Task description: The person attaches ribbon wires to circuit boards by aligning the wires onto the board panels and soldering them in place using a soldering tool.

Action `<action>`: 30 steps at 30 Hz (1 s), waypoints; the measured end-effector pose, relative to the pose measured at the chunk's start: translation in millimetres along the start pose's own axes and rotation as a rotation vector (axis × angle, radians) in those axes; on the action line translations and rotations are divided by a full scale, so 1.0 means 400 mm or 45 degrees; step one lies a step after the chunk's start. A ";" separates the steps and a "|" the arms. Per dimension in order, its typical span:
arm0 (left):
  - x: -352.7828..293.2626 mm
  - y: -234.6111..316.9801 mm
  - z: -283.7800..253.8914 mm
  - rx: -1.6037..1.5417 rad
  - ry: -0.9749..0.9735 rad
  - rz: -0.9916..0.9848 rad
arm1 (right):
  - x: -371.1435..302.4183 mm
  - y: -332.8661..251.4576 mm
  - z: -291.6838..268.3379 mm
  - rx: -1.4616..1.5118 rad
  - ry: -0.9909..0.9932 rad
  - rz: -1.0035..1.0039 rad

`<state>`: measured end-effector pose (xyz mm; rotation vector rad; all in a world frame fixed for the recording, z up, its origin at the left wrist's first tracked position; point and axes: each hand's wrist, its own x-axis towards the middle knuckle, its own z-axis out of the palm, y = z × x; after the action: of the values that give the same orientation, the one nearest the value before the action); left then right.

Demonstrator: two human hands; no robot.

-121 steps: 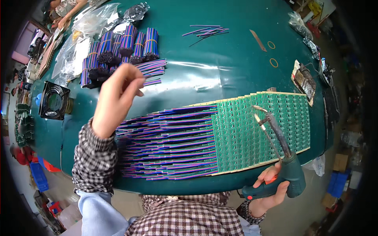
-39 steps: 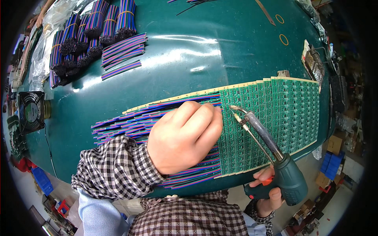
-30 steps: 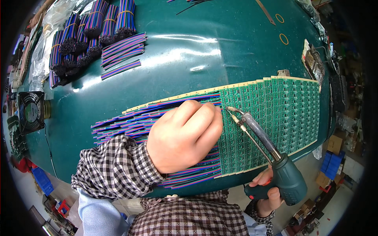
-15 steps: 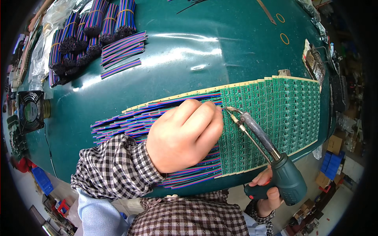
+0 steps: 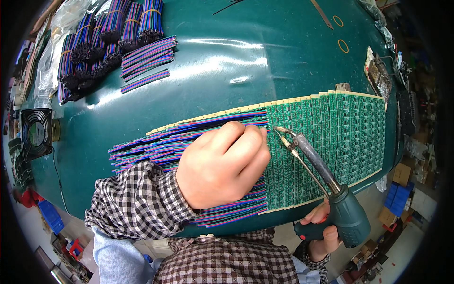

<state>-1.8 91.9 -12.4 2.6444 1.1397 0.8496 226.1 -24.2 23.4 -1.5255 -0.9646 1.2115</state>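
My left hand (image 5: 224, 163) is closed in a pinch over the left edge of the green circuit boards (image 5: 350, 137), its fingertips on the end of a coloured wire strip; the fingers mostly hide that strip. Many red, blue, green and black wire strips (image 5: 156, 150) lie side by side under the hand and wrist, their right ends along the board edge. Low on the right, my right hand (image 5: 324, 229) grips the dark green handle of a soldering gun (image 5: 349, 215). Its bent tip and thin solder feed tube point at the boards, just right of my left fingertips.
Bundled wires (image 5: 113, 23) stand at the back left, with loose strips (image 5: 149, 57) beside them. A small black fan (image 5: 38, 132) sits at the left edge. Rubber bands (image 5: 343, 46) and a flat strip (image 5: 321, 13) lie at the back right, near a soldering stand (image 5: 379, 78).
The soldering gun's tip has shifted slightly to the right, a little away from my left fingertips. My left hand has edged slightly right, still pinched.
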 end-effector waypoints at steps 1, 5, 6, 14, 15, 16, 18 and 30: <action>0.000 -0.001 0.002 0.013 0.005 0.011 | 0.000 0.000 0.000 0.000 0.000 0.000; 0.001 0.002 0.003 0.018 0.013 -0.001 | 0.000 -0.002 0.001 0.011 0.008 0.014; 0.002 0.002 0.002 0.024 0.013 -0.002 | 0.000 -0.004 0.001 0.016 0.005 0.020; 0.003 0.005 -0.004 0.029 -0.018 -0.021 | 0.003 -0.004 0.001 -0.013 -0.029 0.040; 0.003 0.005 -0.001 0.032 -0.007 -0.017 | 0.003 -0.005 0.002 -0.010 -0.028 0.043; 0.003 0.005 0.000 0.036 0.003 -0.013 | 0.003 -0.005 0.001 -0.011 -0.028 0.043; 0.003 0.004 -0.001 0.036 -0.001 -0.012 | 0.003 -0.004 0.001 0.007 -0.036 0.030; 0.003 0.004 -0.004 0.051 -0.023 -0.010 | 0.000 -0.001 -0.004 0.012 -0.011 0.014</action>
<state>-0.8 91.5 -10.0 2.6720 1.1738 0.8077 227.8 -24.5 24.1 -1.5213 -0.9560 1.2299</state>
